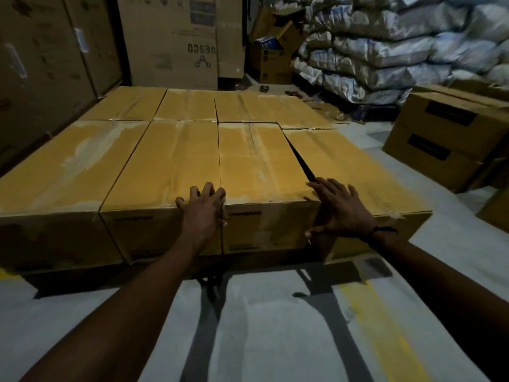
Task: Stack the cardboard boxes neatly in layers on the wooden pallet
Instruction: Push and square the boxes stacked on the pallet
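matt yellow-brown cardboard boxes (176,161), glossy scuffed tape on tops; woven plastic sacks (385,45) at 2 o'clock; smooth grey floor (261,326).

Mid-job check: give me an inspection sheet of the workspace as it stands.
Surface: grey floor with yellow line; pallet hardly visible under the load.
Job's things: one layer of boxes; third front box sits tight to its left neighbour, wedge gap to the rightmost box.
Clutter: spare boxes at right.
Grippers: left hand and right hand spread flat on that box's near corners.
Cables: nothing seen.
Surroundings: stacked sacks, tall cartons.
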Motion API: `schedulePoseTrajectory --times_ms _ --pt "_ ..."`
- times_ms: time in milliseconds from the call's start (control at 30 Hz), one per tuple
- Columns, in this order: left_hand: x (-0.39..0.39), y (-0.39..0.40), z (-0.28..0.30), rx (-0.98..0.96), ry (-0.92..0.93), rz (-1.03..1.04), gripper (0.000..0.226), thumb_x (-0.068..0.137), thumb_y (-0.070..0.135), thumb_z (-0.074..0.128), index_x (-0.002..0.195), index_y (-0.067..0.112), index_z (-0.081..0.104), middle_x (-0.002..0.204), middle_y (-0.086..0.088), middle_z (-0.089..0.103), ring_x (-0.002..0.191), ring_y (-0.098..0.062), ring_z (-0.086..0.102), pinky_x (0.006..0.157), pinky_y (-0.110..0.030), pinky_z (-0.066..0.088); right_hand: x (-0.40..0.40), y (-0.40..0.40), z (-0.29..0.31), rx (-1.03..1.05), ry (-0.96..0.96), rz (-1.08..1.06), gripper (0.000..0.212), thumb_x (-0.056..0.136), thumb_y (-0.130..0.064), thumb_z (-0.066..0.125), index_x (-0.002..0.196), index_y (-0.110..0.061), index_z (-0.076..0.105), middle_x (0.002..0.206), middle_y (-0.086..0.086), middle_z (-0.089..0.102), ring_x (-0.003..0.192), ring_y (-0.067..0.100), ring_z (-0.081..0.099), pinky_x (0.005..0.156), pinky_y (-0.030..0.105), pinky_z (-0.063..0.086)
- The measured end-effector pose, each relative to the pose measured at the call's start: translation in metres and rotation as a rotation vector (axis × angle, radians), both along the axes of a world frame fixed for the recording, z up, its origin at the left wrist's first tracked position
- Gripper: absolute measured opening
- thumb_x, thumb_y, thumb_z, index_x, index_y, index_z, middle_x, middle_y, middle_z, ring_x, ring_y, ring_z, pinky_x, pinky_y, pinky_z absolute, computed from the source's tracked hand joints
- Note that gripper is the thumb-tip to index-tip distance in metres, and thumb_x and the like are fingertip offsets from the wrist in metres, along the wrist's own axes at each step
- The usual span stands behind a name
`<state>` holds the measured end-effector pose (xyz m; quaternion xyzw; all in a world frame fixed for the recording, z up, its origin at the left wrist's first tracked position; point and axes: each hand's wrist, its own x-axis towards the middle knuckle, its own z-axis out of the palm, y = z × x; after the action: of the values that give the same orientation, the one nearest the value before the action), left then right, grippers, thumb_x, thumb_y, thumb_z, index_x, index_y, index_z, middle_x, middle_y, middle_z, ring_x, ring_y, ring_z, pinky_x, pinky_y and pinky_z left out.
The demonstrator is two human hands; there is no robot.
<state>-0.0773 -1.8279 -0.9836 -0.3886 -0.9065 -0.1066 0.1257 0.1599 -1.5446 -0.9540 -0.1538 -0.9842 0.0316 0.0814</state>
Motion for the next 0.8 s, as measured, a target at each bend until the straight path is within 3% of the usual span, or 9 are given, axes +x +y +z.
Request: schedulePoseTrajectory --times_ms 100,200,267,367,533,800 --pt "0.002 0.0 -0.002 0.006 -0.009 0.01 0.079 0.069 0.046 0.089 0.134 0.034 0.046 0.14 -0.001 0.04 0.125 -0.031 0.041 0.096 -0.056 0.037 0.028 0.037 0.009 -0.019 -0.068 -0.052 0.152 0.036 -0.104 0.056 0.163 -0.038 0.004 0.172 -0.006 0.0 0.157 0.027 0.002 0.12 0.07 0.009" --pt "0.001 0.0 -0.006 0.011 0.017 0.016 0.078 0.069 0.045 0.09 0.133 0.034 0.047 0.138 -0.002 0.041 0.122 -0.032 0.042 0.094 -0.056 0.037 0.042 0.063 0.001 -0.07 -0.262 -0.104 0.163 0.028 -0.103 0.059 0.16 -0.04 -0.011 0.169 -0.011 -0.015 0.157 0.024 -0.008 0.121 0.069 0.007" --pt "0.001 0.002 -0.007 0.008 0.021 0.023 0.079 0.069 0.046 0.089 0.135 0.034 0.048 0.139 -0.002 0.042 0.121 -0.032 0.043 0.093 -0.056 0.037 0.046 0.071 -0.016 -0.071 -0.268 -0.071 0.159 0.034 -0.102 0.062 0.16 -0.041 -0.013 0.169 -0.011 -0.016 0.157 0.024 -0.007 0.118 0.07 0.013" --pt "0.001 0.003 -0.007 0.009 0.023 0.027 0.08 0.069 0.046 0.089 0.136 0.033 0.048 0.139 -0.002 0.044 0.121 -0.033 0.044 0.094 -0.056 0.038 0.044 0.068 -0.037 0.018 -0.132 -0.043 0.145 0.047 -0.107 0.049 0.163 -0.037 -0.004 0.172 -0.008 -0.003 0.158 0.027 0.005 0.113 0.069 0.024" --pt "0.001 0.004 -0.007 -0.002 0.017 0.045 0.081 0.068 0.048 0.09 0.136 0.034 0.048 0.139 -0.003 0.045 0.121 -0.034 0.044 0.095 -0.058 0.039 0.03 0.06 -0.039 0.06 -0.065 -0.069 0.138 0.053 -0.108 0.04 0.164 -0.034 0.007 0.172 -0.005 0.008 0.156 0.028 0.015 0.113 0.068 0.026" --pt "0.002 0.004 -0.008 0.022 0.012 0.049 0.083 0.067 0.045 0.091 0.137 0.033 0.05 0.14 -0.005 0.046 0.123 -0.037 0.045 0.098 -0.059 0.038 0.003 0.058 -0.04 0.047 -0.087 -0.126 0.139 0.049 -0.106 0.041 0.164 -0.034 0.007 0.172 -0.003 0.008 0.157 0.029 0.012 0.116 0.069 0.022"
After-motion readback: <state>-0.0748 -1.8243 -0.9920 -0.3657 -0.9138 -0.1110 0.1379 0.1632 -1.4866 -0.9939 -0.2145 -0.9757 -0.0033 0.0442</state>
